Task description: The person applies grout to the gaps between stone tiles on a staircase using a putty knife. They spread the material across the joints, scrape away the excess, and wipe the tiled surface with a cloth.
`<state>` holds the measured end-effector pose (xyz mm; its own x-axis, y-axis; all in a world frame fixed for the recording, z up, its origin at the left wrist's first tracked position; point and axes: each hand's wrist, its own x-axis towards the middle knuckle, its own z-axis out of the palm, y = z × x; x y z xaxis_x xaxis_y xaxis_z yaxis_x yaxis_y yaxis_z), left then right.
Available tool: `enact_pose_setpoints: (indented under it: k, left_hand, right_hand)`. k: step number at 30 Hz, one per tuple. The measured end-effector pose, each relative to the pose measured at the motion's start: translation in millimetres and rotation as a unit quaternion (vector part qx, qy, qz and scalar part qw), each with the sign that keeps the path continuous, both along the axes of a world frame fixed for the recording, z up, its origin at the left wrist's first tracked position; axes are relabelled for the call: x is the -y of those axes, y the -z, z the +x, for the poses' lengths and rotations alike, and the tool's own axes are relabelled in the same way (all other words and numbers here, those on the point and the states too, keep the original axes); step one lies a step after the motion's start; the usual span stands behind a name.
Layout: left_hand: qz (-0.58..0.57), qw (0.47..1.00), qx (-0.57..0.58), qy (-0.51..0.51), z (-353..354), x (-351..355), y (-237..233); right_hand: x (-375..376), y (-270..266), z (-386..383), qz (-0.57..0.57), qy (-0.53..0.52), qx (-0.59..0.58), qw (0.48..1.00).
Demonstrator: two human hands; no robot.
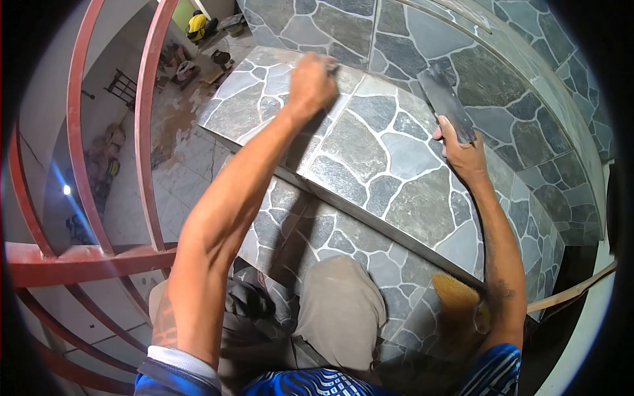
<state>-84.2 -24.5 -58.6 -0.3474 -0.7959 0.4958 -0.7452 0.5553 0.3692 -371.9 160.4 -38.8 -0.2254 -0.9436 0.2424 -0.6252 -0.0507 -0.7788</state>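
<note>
My left hand (312, 84) is closed in a fist over the back of the stone-patterned tiled step (353, 142), close to the riser. A small dark bit shows at its knuckles, but what the fingers hold is hidden. In my right hand (464, 157) is a flat, dark grey rectangular trowel (446, 102), gripped near its lower end. Its blade points up and left, in front of the tiled riser (492, 72). Pale joint lines run between the grey stone shapes on the tiles.
Red metal railing (146, 125) curves along the left. A straw-coloured brush or broom head (459, 300) lies on the lower step near my right forearm. Beyond the railing, a lower floor holds clutter and a person in yellow (197, 26).
</note>
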Motion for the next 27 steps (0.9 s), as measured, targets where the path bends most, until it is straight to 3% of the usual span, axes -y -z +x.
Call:
enact_pose_setpoints:
  k: [1, 4, 7, 10, 11, 14, 18, 21, 27]
  left_hand:
    - [-0.011, 0.998, 0.043, 0.054, -7, -8, 2]
    - [0.042, 0.990, 0.130, 0.027, -39, -23, 5]
    - [-0.047, 0.997, 0.041, 0.037, -36, -34, 12]
    - [0.026, 0.997, -0.016, 0.075, -24, -17, 8]
    - [0.057, 0.994, -0.034, 0.084, -22, -11, 8]
    - [0.081, 0.968, -0.230, 0.063, -15, -9, 9]
    - [-0.010, 0.969, -0.195, 0.151, -2, 9, 6]
    - [0.030, 0.967, -0.162, 0.196, -3, 23, -13]
    - [0.083, 0.971, -0.120, 0.190, 0, 55, -24]
  right_hand:
    - [3, -6, 5, 0.022, -0.009, 0.029, 0.999]
    - [16, -16, 17, 0.064, -0.029, 0.091, 0.993]
    - [27, -19, 22, 0.100, -0.028, 0.036, 0.994]
    - [38, -17, 32, 0.058, -0.047, 0.058, 0.996]
    - [43, -19, 33, 0.082, -0.048, 0.029, 0.995]
    - [63, -34, 37, 0.131, -0.060, -0.060, 0.988]
    - [101, -38, 40, 0.132, -0.094, -0.166, 0.973]
    - [117, -45, 49, 0.106, -0.096, -0.254, 0.957]
    - [120, -53, 67, 0.014, -0.104, -0.370, 0.923]
